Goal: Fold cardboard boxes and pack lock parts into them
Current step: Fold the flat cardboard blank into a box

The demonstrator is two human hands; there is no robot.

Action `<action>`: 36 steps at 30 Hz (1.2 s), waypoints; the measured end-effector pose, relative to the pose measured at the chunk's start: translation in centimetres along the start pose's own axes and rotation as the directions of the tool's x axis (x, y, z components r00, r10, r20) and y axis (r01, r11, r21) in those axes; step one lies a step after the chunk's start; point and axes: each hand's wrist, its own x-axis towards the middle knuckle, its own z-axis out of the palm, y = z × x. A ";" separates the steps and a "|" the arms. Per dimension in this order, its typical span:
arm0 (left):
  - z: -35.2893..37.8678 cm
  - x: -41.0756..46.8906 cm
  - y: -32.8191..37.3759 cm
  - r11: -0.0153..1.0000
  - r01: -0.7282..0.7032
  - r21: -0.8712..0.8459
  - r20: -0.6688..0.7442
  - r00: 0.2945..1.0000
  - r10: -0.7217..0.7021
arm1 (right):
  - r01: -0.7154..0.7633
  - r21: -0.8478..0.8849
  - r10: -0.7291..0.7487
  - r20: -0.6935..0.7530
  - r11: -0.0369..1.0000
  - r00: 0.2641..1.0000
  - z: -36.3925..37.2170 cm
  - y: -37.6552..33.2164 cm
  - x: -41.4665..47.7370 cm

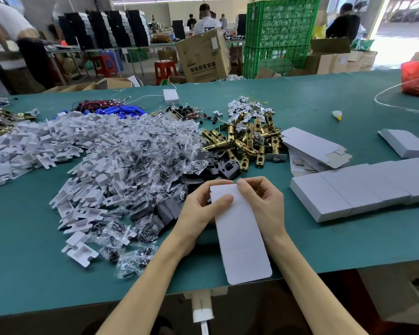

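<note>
Cardboard is what I am working on: a flat white blank point(242, 240) is lying lengthwise toward me, its rounded near end reaching about to the front edge of the table point(34, 274). My left hand point(200, 211) is pinching the blank's far left edge, thumb pressing on top, fingers going underneath where I cannot see them. My right hand point(264, 201) is pinching the far right corner with curled fingertips. I am gripping both sides of that end, I judge, so I can squeeze the flattened sleeve open into a tube; it is not yet opened.

Just beyond the blank, dark plates point(221, 166) and brass latches point(247, 141) are waiting within reach, presumably so parts can go straight in once the box is standing. Left of the blank, screw bags point(150, 165) and white inserts point(82, 146) are spreading in heaps. Right of the blank, folded boxes point(348, 189) are lining up in a row. Beyond them a stack point(315, 151) of unfolded cartons is sitting ready, probably feeding my right hand.
</note>
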 end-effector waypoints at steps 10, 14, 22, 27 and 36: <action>0.0 0.0 0.0 1.000 0.007 -0.017 -0.013 1.000 -0.007 | 0.015 -0.018 -0.015 -0.002 1.000 1.000 0.0 0.0 -0.1; 0.0 -0.1 0.0 1.000 0.009 -0.020 -0.028 1.000 -0.010 | 0.014 -0.018 -0.014 0.004 1.000 1.000 0.0 -0.1 -0.1; 0.1 -0.1 0.0 1.000 -0.005 -0.008 -0.048 0.999 0.005 | 0.018 -0.035 -0.017 0.011 0.999 1.000 0.0 -0.4 -0.2; 0.0 -0.2 0.0 1.000 -0.018 0.002 -0.047 0.999 0.018 | 0.015 -0.033 -0.015 0.013 0.999 1.000 0.0 -0.3 -0.2; 0.1 -0.2 0.0 0.999 -0.049 0.011 -0.059 0.997 0.050 | -0.002 -0.010 0.002 0.018 1.000 1.000 -0.1 -0.1 -0.1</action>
